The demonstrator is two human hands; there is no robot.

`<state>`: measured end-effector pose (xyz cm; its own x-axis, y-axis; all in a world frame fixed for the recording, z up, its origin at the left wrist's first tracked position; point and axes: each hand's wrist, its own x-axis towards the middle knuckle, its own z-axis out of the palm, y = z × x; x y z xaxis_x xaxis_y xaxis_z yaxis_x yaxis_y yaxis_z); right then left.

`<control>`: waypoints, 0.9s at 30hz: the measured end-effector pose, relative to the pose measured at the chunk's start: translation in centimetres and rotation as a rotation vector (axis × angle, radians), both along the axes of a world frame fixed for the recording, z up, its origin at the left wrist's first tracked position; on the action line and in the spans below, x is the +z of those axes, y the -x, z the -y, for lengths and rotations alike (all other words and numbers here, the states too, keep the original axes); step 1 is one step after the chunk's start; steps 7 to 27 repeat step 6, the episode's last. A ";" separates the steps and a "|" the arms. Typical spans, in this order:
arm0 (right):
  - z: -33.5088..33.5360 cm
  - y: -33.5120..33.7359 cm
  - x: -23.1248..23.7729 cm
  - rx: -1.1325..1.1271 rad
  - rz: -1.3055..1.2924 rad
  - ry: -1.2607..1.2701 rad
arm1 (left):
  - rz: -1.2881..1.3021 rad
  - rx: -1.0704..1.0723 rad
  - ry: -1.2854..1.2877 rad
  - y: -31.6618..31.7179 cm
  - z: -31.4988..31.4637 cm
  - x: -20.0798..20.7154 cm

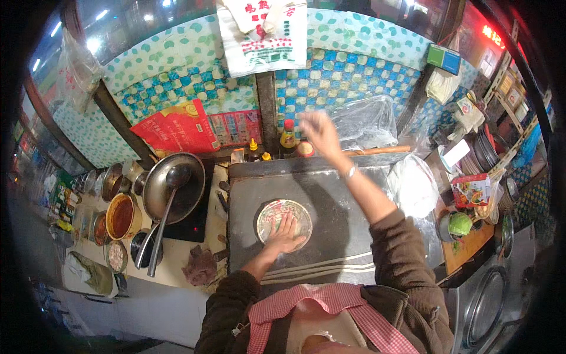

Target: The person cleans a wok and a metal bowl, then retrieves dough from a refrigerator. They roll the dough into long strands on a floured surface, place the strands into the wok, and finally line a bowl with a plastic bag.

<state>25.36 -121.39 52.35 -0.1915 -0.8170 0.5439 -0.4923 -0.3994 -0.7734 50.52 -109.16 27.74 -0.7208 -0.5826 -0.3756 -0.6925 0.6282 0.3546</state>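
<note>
My left hand (285, 233) lies flat, fingers stretched, on a round, pale disc-shaped thing (299, 217) with reddish marks and a light rim. I cannot tell whether it is a plate, a lid or a filled dish. It rests on the dark worktop (348, 200). My right hand (321, 134) is raised over the far edge of the worktop, near the bottles. Motion blurs its fingers, and nothing it holds can be made out. Several long pale strips (330, 271), like rolled dough, lie along the near edge, between my forearms.
Left stand a wok (156, 200) with a ladle (175, 183) and a pot of red sauce (122, 218). Bottles (288, 135) and a rolling pin (377, 150) line the back. A white plastic bag (414, 186) sits at right, before a green cabbage (460, 224).
</note>
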 end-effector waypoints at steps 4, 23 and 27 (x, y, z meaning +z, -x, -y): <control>6.9 3.6 12.3 -0.210 -0.309 0.395 | 0.013 0.008 0.053 0.8 -0.6 0.2; 9.2 3.4 15.2 -0.111 -0.217 0.224 | -0.067 0.046 -0.075 0.7 0.3 0.4; 9.2 3.4 15.2 -0.111 -0.217 0.224 | -0.067 0.046 -0.075 0.7 0.3 0.4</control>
